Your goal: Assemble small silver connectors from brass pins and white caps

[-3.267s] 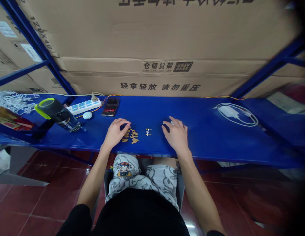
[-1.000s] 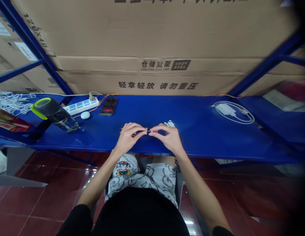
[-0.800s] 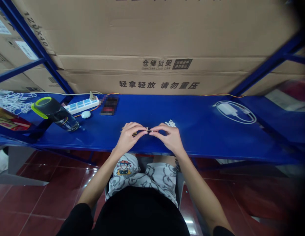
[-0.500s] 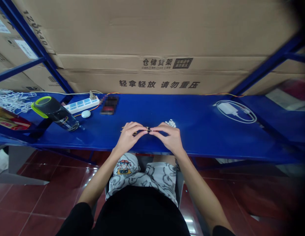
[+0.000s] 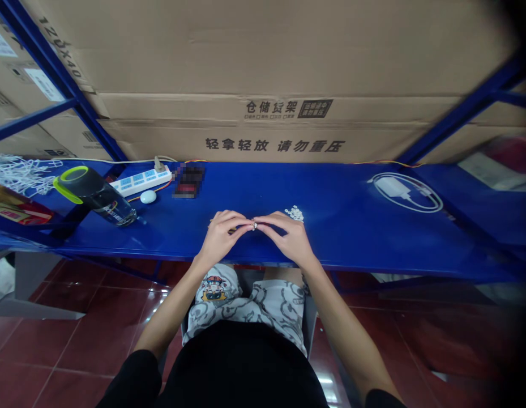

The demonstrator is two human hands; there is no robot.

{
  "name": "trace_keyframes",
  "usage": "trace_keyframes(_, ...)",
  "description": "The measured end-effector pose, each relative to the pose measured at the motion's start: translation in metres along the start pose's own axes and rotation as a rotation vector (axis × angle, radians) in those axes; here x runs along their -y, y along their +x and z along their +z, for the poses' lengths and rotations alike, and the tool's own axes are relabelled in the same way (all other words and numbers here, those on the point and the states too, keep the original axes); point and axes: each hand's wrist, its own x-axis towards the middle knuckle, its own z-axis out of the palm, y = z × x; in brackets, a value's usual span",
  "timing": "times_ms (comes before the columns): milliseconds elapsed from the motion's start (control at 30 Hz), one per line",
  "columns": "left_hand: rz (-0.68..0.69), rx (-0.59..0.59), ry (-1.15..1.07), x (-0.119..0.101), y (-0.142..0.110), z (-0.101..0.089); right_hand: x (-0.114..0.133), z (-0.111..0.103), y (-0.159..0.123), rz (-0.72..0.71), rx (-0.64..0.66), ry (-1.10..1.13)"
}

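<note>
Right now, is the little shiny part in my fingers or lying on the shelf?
In your fingers: the small shiny part is pinched where the fingertips of your left hand and right hand meet, not lying on the blue shelf.

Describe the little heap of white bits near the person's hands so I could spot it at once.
On the long blue metal shelf below the stacked brown cardboard cartons, find the bare left hand and right hand meeting near the front edge. Just beyond the right hand's fingers lies a small heap of tiny white pieces, far smaller than the coiled white charger and cable further right.
</note>
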Motion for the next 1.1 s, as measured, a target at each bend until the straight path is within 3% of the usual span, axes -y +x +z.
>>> trace_keyframes(233,0.007,0.0,-0.012,0.001,0.001,0.0,-0.003,0.001,-0.001,0.016,-0.011,-0.067)
trace_keyframes(767,-0.112,0.037,0.096,0.0,0.001,0.0,-0.003,0.001,0.0,0.039,-0.016,-0.131)
trace_keyframes(967,-0.2,0.058,0.194,0.001,0.001,0.0,-0.017,-0.002,0.003,0.173,-0.074,-0.364)
trace_keyframes(1100,-0.183,0.086,0.271,-0.001,-0.001,0.001,-0.027,-0.002,0.009,0.201,0.037,-0.522)
